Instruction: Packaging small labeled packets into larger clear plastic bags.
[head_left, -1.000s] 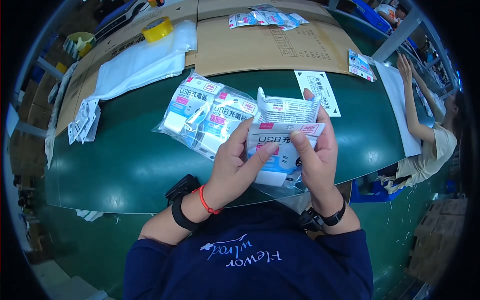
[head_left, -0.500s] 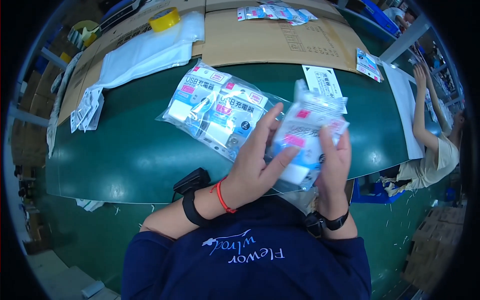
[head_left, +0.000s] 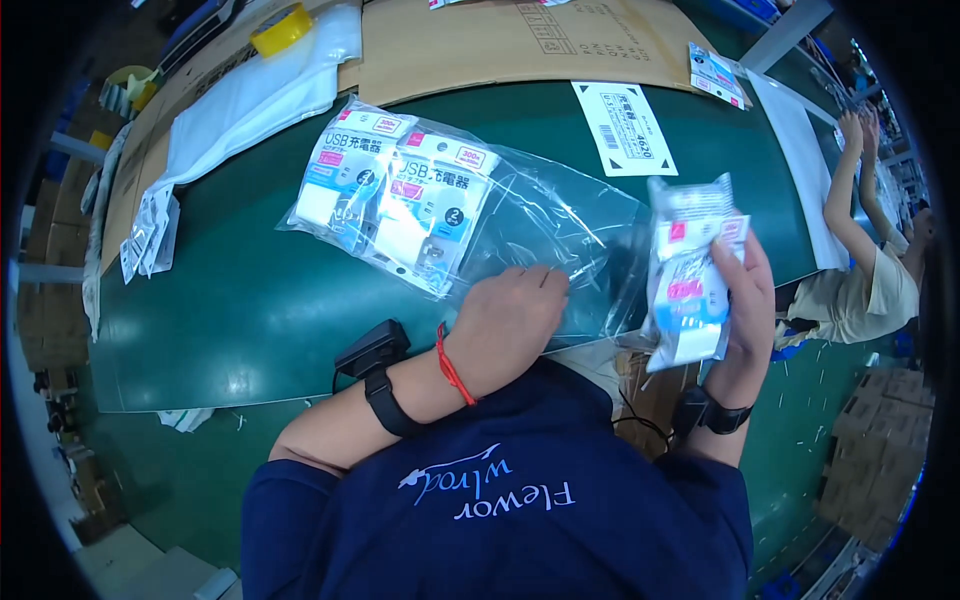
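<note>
A large clear plastic bag (head_left: 555, 235) lies across the green tabletop. Two charger packs (head_left: 345, 165) sit side by side in its left part, while its right part is loose and crumpled. My left hand (head_left: 510, 322) is at the bag's near edge, back up, its curled fingers closed on the film; the fingertips are partly hidden. Upright in my right hand (head_left: 748, 295) is a stack of wrapped charger packs (head_left: 690, 270), thumb across the front and the other fingers behind. This stack is just beyond the bag's open-looking right end.
A white printed label sheet (head_left: 625, 130) lies beyond the bag. Farther back are cardboard (head_left: 460, 50), white plastic bags (head_left: 260, 105) and a yellow tape roll (head_left: 283, 30). One charger pack (head_left: 715, 75) rests at the cardboard's right corner. A co-worker (head_left: 870, 270) sits at right.
My left hand has left the stack of packs and moved down to the bag's edge. My right hand has carried the stack rightward. The bag's loose right part is now spread into view.
</note>
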